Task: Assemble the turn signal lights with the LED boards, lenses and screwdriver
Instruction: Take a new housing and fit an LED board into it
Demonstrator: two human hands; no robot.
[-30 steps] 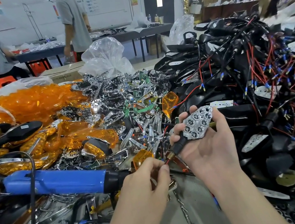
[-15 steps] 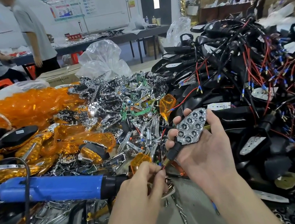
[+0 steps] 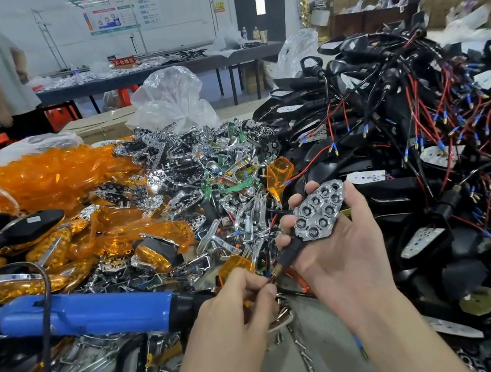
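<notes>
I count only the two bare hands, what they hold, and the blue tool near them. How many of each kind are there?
Bare hands: 2 (left hand, right hand)
Silver reflector plate with hexagonal cells on a black stem, gripped by the right hand, its wire end pinched by the left fingers: 1
Blue electric screwdriver with black nose, beside the left hand: 1
Total: 4

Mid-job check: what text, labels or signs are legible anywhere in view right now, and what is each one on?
"不合格区": red sign on the far table.
Wall posters: print too small to read.
Yellow notice by the door: blurred.
White sticker on a black housing: too small.
Blue screwdriver, turn signal light in the right hand: no text visible.
</notes>
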